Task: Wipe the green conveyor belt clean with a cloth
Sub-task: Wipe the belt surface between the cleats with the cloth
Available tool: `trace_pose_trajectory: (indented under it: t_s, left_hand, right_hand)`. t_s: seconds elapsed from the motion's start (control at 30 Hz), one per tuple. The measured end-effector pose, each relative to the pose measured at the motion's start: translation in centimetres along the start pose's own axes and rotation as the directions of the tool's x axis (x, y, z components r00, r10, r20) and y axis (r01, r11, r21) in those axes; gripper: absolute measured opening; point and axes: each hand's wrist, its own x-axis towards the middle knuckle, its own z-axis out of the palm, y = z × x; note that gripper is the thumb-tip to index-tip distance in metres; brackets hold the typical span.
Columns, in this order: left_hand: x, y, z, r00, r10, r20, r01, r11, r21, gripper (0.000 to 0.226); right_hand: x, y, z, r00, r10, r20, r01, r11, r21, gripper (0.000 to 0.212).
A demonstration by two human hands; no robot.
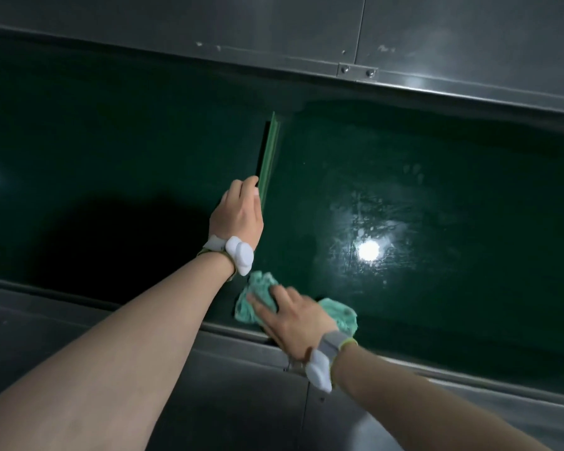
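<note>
The right hand (290, 323) lies flat with fingers spread, pressing a teal cloth (251, 304) onto the green conveyor belt (437, 196) at lower centre of the frame. Above it, the left hand (238, 213) curls its fingers around an upright green cleat (269, 157).

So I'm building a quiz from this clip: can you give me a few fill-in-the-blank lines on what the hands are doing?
1. The right hand presses a ____ cloth flat on the belt.
2. The left hand grips the raised ____ that crosses the belt.
3. Each wrist wears a ____ device on a grey strap.
4. The cloth lies near the belt's ____ edge.

Missing words: green; rib; white; near
</note>
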Motion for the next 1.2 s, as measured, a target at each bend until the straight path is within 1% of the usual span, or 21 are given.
trace_pose_trajectory:
  t_s: [0.07, 0.13, 0.2, 0.3, 0.37, 0.43, 0.5, 0.6, 0.7, 0.77, 0.8, 0.83, 0.9, 0.93, 1.0, 1.1, 1.13, 1.2]
  left_hand:
    - [1.6, 0.4, 0.3, 1.000, 0.000, -0.016, 0.000, 1.000, -0.004, 0.036]
    - [3.3, 0.8, 0.7, 0.999, 0.001, -0.041, -0.001, 1.000, 0.003, 0.033]
    - [5.1, 1.1, 1.1, 0.998, -0.004, -0.066, 0.004, 1.000, 0.001, 0.029]
    - [7.5, 1.5, 1.4, 0.994, -0.027, -0.104, 0.025, 0.999, -0.020, 0.025]
    - [8.7, 1.9, 1.6, 0.992, -0.067, -0.108, 0.064, 0.997, -0.035, 0.024]
    - [9.4, 2.2, 2.0, 0.990, -0.088, -0.111, 0.084, 0.995, -0.046, 0.025]
    - [9.2, 2.4, 2.3, 0.989, -0.086, -0.118, 0.081, 0.996, -0.044, 0.026]
    - [9.0, 2.6, 2.4, 0.987, -0.115, -0.112, 0.114, 0.993, -0.019, 0.029]
    - [8.9, 2.8, 2.7, 0.987, -0.133, -0.095, 0.136, 0.991, 0.022, 0.025]
    - [8.9, 2.9, 3.0, 0.987, -0.133, -0.084, 0.137, 0.990, 0.043, 0.021]
    - [8.8, 2.9, 3.2, 0.988, -0.130, -0.084, 0.135, 0.989, 0.055, 0.018]
    - [8.9, 3.0, 3.4, 0.987, -0.137, -0.084, 0.143, 0.987, 0.067, 0.018]
    - [9.1, 3.3, 3.3, 0.980, -0.196, -0.024, 0.198, 0.975, 0.101, 0.023]
    - [9.2, 3.3, 3.2, 0.975, -0.222, -0.008, 0.221, 0.967, 0.124, 0.026]
    - [9.0, 3.6, 3.4, 0.980, -0.199, -0.024, 0.200, 0.969, 0.147, 0.031]
    - [8.4, 3.0, 3.8, 0.988, -0.115, -0.102, 0.130, 0.979, 0.156, 0.038]
    - [8.5, 3.2, 3.9, 0.989, -0.094, -0.111, 0.112, 0.980, 0.166, 0.038]
    - [8.4, 3.2, 3.8, 0.988, -0.097, -0.122, 0.116, 0.980, 0.162, 0.037]
  right_hand:
    - [0.2, 1.5, 0.0, 0.993, -0.109, 0.043, 0.111, 0.992, -0.057, 0.076]
    - [1.5, 3.3, -0.5, 0.988, -0.153, 0.007, 0.153, 0.980, -0.128, 0.067]
    - [3.2, 5.2, -1.5, 0.992, -0.100, -0.078, 0.088, 0.986, -0.145, 0.063]
    - [6.6, 8.5, -3.7, 0.983, 0.064, -0.174, -0.087, 0.989, -0.123, 0.062]
    - [9.5, 11.4, -6.0, 0.959, 0.185, -0.216, -0.214, 0.970, -0.119, 0.062]
    - [12.6, 14.5, -8.3, 0.936, 0.283, -0.208, -0.311, 0.943, -0.116, 0.062]
    - [15.6, 17.5, -10.5, 0.924, 0.341, -0.171, -0.361, 0.927, -0.105, 0.062]
    - [19.9, 21.3, -14.0, 0.898, 0.425, -0.110, -0.436, 0.893, -0.115, 0.062]
    - [22.7, 23.1, -16.6, 0.842, 0.535, -0.076, -0.540, 0.832, -0.131, 0.072]
    - [23.3, 22.7, -16.5, 0.824, 0.558, -0.098, -0.566, 0.814, -0.126, 0.071]
    - [23.3, 22.0, -15.9, 0.834, 0.541, -0.110, -0.551, 0.826, -0.118, 0.068]
    - [23.2, 21.1, -15.1, 0.859, 0.498, -0.120, -0.511, 0.851, -0.121, 0.064]
    - [22.7, 19.1, -13.4, 0.911, 0.393, -0.128, -0.410, 0.898, -0.160, 0.061]
    - [22.7, 18.6, -12.9, 0.917, 0.372, -0.144, -0.393, 0.904, -0.166, 0.061]
    - [22.4, 19.0, -12.8, 0.905, 0.389, -0.173, -0.415, 0.897, -0.152, 0.062]
    - [22.1, 21.3, -13.6, 0.883, 0.429, -0.190, -0.453, 0.885, -0.106, 0.057]
    - [21.2, 22.6, -14.2, 0.852, 0.480, -0.210, -0.502, 0.863, -0.063, 0.055]
    - [18.8, 24.9, -14.8, 0.790, 0.557, -0.258, -0.573, 0.820, 0.015, 0.054]
